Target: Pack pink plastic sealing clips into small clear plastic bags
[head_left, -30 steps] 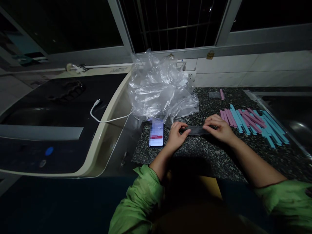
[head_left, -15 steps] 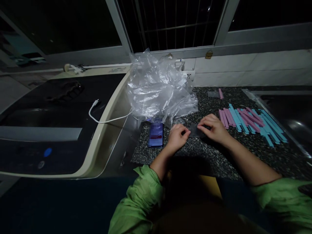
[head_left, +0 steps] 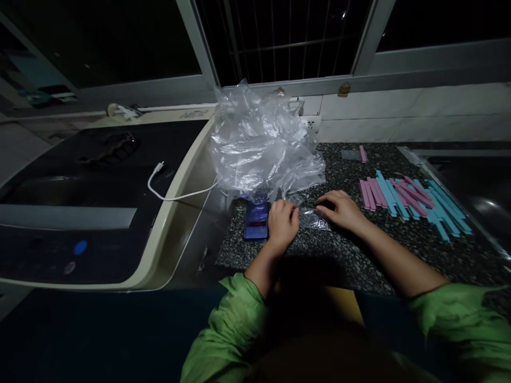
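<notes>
Dim room, dark window (head_left: 279, 48) above speckled tabletop (head_left: 319, 250). Crumpled plastic heap (head_left: 263, 143) crowds space behind phone (head_left: 256, 217); washing machine (head_left: 72, 218) to its left, pink-and-blue strips (head_left: 386, 196) far right. Clear bag (head_left: 313, 219) right of phone; right grip (head_left: 341, 211) parted, left grip (head_left: 282, 224) curled, hold unclear in gloom.

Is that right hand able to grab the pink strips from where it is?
Probably yes: the pink strips lie on the speckled countertop, right of the right hand, and nothing seems to block them.

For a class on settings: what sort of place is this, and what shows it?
Probably a home utility corner: what looks like a washing machine, a speckled counter and a barred window.
</notes>
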{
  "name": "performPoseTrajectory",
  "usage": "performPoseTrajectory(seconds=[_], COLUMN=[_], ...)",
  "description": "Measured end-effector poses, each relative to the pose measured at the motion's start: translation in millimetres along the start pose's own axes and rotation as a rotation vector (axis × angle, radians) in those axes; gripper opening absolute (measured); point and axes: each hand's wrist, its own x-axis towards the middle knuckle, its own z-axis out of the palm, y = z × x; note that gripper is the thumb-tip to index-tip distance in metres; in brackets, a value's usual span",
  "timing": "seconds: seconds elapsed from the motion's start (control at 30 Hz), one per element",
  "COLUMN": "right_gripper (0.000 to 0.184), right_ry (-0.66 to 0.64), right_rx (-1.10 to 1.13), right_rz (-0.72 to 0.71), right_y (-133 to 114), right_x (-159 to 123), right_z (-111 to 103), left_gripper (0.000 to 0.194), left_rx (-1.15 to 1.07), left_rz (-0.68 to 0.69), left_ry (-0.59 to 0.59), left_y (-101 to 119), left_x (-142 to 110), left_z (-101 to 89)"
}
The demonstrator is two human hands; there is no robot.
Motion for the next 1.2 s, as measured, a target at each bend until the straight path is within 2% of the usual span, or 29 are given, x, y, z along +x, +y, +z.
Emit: performPoseTrajectory(seconds=[0.17,0.27,0.33,0.53,0.67,0.73,0.77,0.87,1.07,1.2], right_gripper=[0.031,0.033,0.032,0.023,0.024,0.025,0.025,0.027,0.028,0.024], right_ry=[-0.216,-0.255,-0.262,-0.235,-0.157,-0.100,-0.071,-0.005,-0.056,-0.029], right_rx=[-0.193,-0.171,-0.078,0.337,0.447,0.468,0.477,0.503,0.508,0.453], right_rz=[0.242,0.389,0.433,0.337,0.251,0.219,0.207,0.198,0.186,0.067], right_y=[-4.2,-1.9,2.9,13.8,8.5,5.1,4.0,2.9,-1.7,-7.9], right_x=[4.6,4.6,4.2,2.7,0.6,-0.7,-1.4,-2.9,-0.7,3.4], right_z=[-4.8,-7.6,-5.8,5.0,-3.9,-11.5,-15.1,-22.5,-25.4,-24.9], left_gripper=[0.030,0.036,0.035,0.038,0.044,0.038,0.031,0.008,0.013,0.013], left_rx=[0.165,0.223,0.245,0.185,-0.098,-0.275,-0.357,-0.535,-0.610,-0.603], left_rz=[-0.043,-0.051,-0.052,-0.096,-0.174,-0.226,-0.250,-0.287,-0.207,-0.137], left_ry=[-0.275,-0.357,-0.379,-0.376,-0.175,-0.081,-0.075,-0.162,-0.216,-0.273], left_y=[4.8,5.4,6.2,9.4,5.5,1.3,-0.9,-5.8,-2.7,-0.1], left_x=[-4.0,-5.3,-5.3,-3.9,-1.3,0.8,2.0,5.1,6.4,5.1], left_z=[4.0,7.4,8.7,9.2,10.7,12.4,13.3,14.9,12.8,14.3])
